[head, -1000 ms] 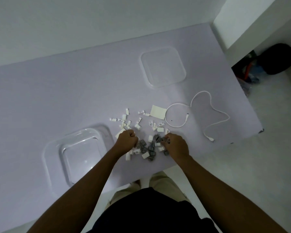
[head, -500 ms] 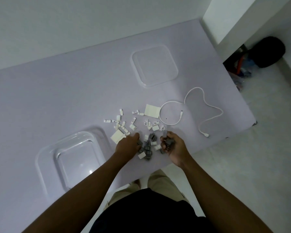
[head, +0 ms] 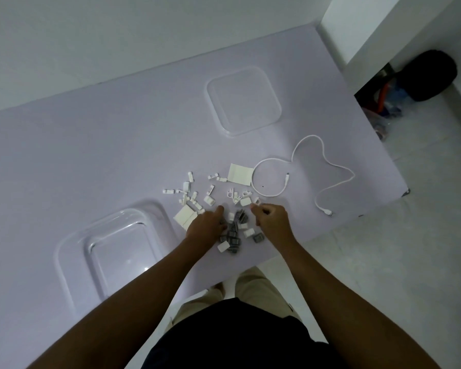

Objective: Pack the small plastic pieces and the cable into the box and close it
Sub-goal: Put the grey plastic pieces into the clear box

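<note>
pieces (head: 234, 230) between hands | left hand (head: 206, 227) fingers extended | right hand (head: 272, 222) clenched, contents unclear

A single head-worn wide-angle view looks steeply down and forward from above the person's torso. It takes in both forearms reaching away from the lens onto the table (head: 96, 145), whose far edge meets the wall at the top. The floor shows at right. The hands sit mid-frame, fairly near. No second view overlaps it.
</note>
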### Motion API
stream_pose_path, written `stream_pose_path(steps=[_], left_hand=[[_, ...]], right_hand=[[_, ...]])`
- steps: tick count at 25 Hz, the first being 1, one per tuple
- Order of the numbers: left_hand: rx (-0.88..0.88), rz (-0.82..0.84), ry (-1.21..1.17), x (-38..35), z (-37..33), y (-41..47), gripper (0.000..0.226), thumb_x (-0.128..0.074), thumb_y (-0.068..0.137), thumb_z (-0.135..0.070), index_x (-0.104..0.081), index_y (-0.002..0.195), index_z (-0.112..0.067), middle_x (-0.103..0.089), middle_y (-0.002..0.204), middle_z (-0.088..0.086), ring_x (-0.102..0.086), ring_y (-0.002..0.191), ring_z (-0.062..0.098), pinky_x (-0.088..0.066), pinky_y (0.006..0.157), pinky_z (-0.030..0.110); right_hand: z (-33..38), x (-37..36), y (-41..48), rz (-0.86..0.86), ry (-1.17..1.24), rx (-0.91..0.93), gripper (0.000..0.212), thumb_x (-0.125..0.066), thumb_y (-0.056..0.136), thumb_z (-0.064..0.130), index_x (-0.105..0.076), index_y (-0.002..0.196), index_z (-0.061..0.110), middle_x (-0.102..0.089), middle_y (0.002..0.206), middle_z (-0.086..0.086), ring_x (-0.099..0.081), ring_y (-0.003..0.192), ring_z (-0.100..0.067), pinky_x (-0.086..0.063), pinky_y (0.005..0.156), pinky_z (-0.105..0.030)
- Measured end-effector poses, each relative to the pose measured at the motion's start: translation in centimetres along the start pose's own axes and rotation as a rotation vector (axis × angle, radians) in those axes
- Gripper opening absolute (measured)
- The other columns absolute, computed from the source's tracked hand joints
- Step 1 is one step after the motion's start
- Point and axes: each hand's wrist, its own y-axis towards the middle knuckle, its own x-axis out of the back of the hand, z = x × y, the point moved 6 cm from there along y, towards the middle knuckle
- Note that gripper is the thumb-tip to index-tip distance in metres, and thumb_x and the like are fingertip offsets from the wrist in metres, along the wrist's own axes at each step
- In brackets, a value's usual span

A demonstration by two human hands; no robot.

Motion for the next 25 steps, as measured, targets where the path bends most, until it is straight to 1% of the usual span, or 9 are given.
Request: stream_pose_path(steps=[3, 6, 9, 13, 16, 18, 20, 23, 25], left_hand=[[0.033, 0.004, -0.115, -0.3, 0.2, 0.5, 0.029, -0.050, 0.099, -0.031, -0.044, 0.118, -0.010, -0.066, 0.089, 0.009, -0.059, 0.066, 0.018, -0.044, 0.056, 0.025], [0.088, -0.043, -0.353, 0.4, 0.6, 0.5, 0.028, -0.057, 0.095, -0.029, -0.044, 0.107, -0.008, -0.059, 0.078, 0.005, -0.054, 0.059, 0.013, -0.042, 0.051, 0.021], [0.182, -0.070, -0.536, 0.9, 0.9, 0.3, 0.024, -0.060, 0.092, -0.025, -0.041, 0.099, -0.011, -0.056, 0.072, 0.004, -0.054, 0.060, 0.014, -0.043, 0.051, 0.021], [0.257, 0.016, -0.633, 0.3, 1.4, 0.2, 0.022, -0.062, 0.090, -0.025, -0.042, 0.094, -0.016, -0.062, 0.080, 0.012, -0.060, 0.070, 0.020, -0.050, 0.061, 0.029], [0.316, 0.083, -0.768, 0.5, 1.9, 0.4, 0.014, -0.056, 0.089, -0.016, -0.042, 0.093, -0.014, -0.059, 0.076, 0.010, -0.055, 0.059, 0.019, -0.045, 0.049, 0.027], [0.382, 0.194, -1.141, 0.4, 2.1, 0.3, 0.015, -0.044, 0.084, -0.003, -0.040, 0.085, -0.017, -0.047, 0.066, 0.008, -0.031, 0.044, 0.014, -0.024, 0.039, 0.022], [0.377, 0.334, -1.487, 0.3, 1.9, 0.0, 0.023, -0.037, 0.075, 0.001, -0.040, 0.080, -0.021, -0.035, 0.063, 0.006, -0.016, 0.045, 0.013, -0.011, 0.045, 0.022], [0.289, 0.547, -1.696, 0.3, 1.0, -0.6, 0.028, -0.037, 0.066, -0.002, -0.047, 0.087, -0.017, -0.036, 0.066, 0.007, -0.014, 0.046, 0.013, -0.013, 0.044, 0.021], [0.244, 0.643, -1.738, 0.5, 0.2, -0.9, 0.030, -0.038, 0.065, -0.005, -0.050, 0.090, -0.015, -0.037, 0.069, 0.008, -0.016, 0.045, 0.013, -0.015, 0.044, 0.020]], right_hand=[[-0.6, -1.7, 0.4, 0.094, -0.406, 0.084, 0.031, -0.074, 0.085, 0.044, -0.065, 0.082, 0.014, -0.065, 0.072, -0.001, -0.063, 0.066, -0.015, -0.052, 0.061, -0.030], [-1.4, -2.6, 0.4, 0.120, -0.563, -0.017, 0.045, -0.075, 0.080, 0.052, -0.068, 0.106, 0.016, -0.073, 0.096, -0.005, -0.069, 0.087, -0.025, -0.057, 0.076, -0.036], [-1.7, -3.3, 0.7, 0.101, -0.630, -0.002, 0.040, -0.072, 0.083, 0.049, -0.068, 0.104, 0.016, -0.074, 0.098, -0.007, -0.070, 0.088, -0.026, -0.058, 0.077, -0.037], [-1.6, -3.7, 1.0, 0.101, -0.594, 0.000, 0.031, -0.069, 0.086, 0.040, -0.066, 0.105, 0.015, -0.073, 0.097, -0.006, -0.068, 0.087, -0.026, -0.054, 0.075, -0.034], [-1.3, -2.9, 1.0, 0.108, -0.293, -0.067, 0.023, -0.072, 0.086, 0.031, -0.068, 0.099, 0.012, -0.069, 0.086, 0.000, -0.064, 0.075, -0.017, -0.053, 0.068, -0.029], [-1.7, -2.4, 0.6, 0.176, 0.136, -0.205, 0.009, -0.066, 0.090, 0.020, -0.066, 0.088, 0.011, -0.064, 0.074, -0.005, -0.058, 0.060, -0.019, -0.047, 0.052, -0.028], [-1.7, -1.9, -0.4, 0.260, 0.504, -0.323, 0.010, -0.055, 0.091, 0.018, -0.060, 0.086, 0.011, -0.058, 0.070, -0.011, -0.046, 0.052, -0.021, -0.034, 0.044, -0.025], [-0.9, -1.3, -1.4, 0.364, 0.844, -0.366, 0.021, -0.047, 0.079, 0.020, -0.058, 0.094, 0.011, -0.058, 0.075, -0.013, -0.045, 0.050, -0.020, -0.028, 0.045, -0.023], [0.0, -1.0, -1.5, 0.410, 0.924, -0.322, 0.026, -0.047, 0.077, 0.022, -0.061, 0.096, 0.010, -0.061, 0.080, -0.015, -0.049, 0.054, -0.023, -0.027, 0.049, -0.025]])
